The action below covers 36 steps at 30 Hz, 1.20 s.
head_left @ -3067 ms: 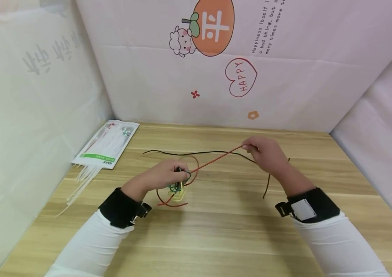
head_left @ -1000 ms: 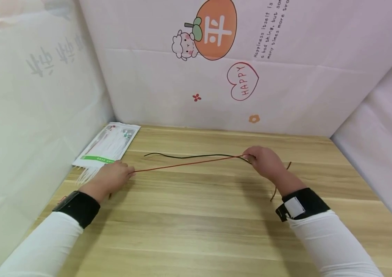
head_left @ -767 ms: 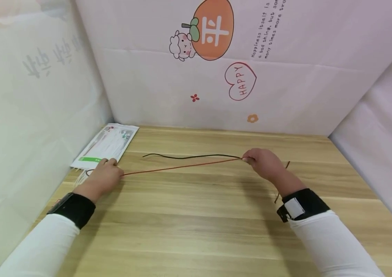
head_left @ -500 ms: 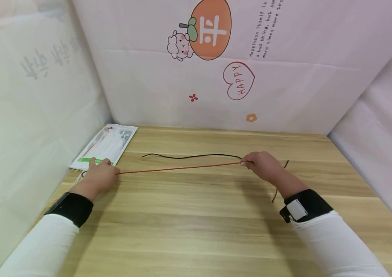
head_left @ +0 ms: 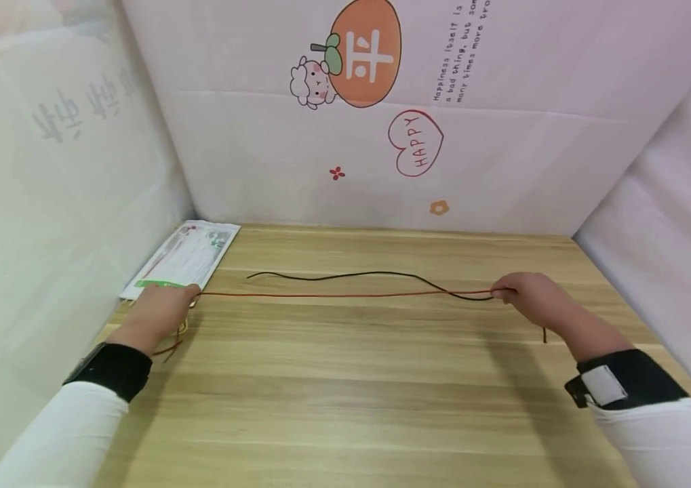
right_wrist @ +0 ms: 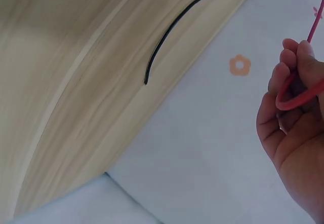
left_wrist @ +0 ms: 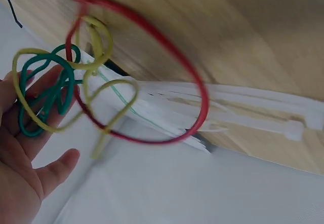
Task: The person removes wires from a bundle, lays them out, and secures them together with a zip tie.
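My left hand [head_left: 159, 315] pinches a tangle of wires at the left of the table. The left wrist view shows the tangle's green loops [left_wrist: 48, 89] at the fingers, with yellow wire [left_wrist: 116, 84] and a red loop [left_wrist: 200, 82] hanging from it; one finger sticks out apart. A red wire [head_left: 321, 295] runs taut and nearly level across to my right hand [head_left: 534, 298]. There, thumb and fingertips pinch it, and a bend of red wire [right_wrist: 298, 98] passes through the palm. A short tail hangs below that hand.
A wavy black wire [head_left: 376, 273] lies on the wooden table [head_left: 345, 379], partly crossed by the red wire. At the back left lies a white packet [head_left: 189, 254], with white cable ties [left_wrist: 253, 115] sticking out. White sheets printed with drawings wall in the back and sides.
My left hand has carried the tangle left, beside the packet. Lately my right hand has moved right along the black wire, and the stretch of red wire between the hands has grown longer.
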{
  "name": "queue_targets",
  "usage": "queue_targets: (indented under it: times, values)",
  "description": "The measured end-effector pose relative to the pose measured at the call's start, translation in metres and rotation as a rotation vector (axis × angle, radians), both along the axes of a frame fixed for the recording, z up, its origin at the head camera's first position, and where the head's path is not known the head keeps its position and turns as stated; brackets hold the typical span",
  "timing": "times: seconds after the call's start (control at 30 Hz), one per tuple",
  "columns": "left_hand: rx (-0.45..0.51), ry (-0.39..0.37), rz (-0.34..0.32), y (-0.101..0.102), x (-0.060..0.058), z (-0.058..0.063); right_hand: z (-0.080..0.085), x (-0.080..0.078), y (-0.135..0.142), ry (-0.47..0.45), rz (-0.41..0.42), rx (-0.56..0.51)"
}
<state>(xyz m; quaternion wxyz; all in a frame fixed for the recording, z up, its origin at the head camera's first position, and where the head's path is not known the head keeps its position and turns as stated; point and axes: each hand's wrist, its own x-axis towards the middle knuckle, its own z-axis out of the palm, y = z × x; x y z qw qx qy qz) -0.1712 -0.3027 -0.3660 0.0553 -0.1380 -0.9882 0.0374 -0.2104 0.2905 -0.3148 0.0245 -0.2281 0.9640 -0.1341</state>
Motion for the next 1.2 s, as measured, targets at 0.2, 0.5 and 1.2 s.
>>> queue_targets:
  times: [0.2, 0.5, 1.2]
  values:
    - [0.11, -0.02, 0.033, -0.003, -0.003, -0.002, 0.005, 0.001, 0.02, 0.031, -0.052, 0.054]
    - [0.265, -0.036, 0.046, -0.011, -0.005, 0.011, 0.015, 0.003, 0.052, 0.087, -0.093, 0.091]
    - [1.32, -0.157, 0.536, 0.0, -0.06, 0.024, -0.019, -0.032, 0.075, 0.188, -0.147, 0.045]
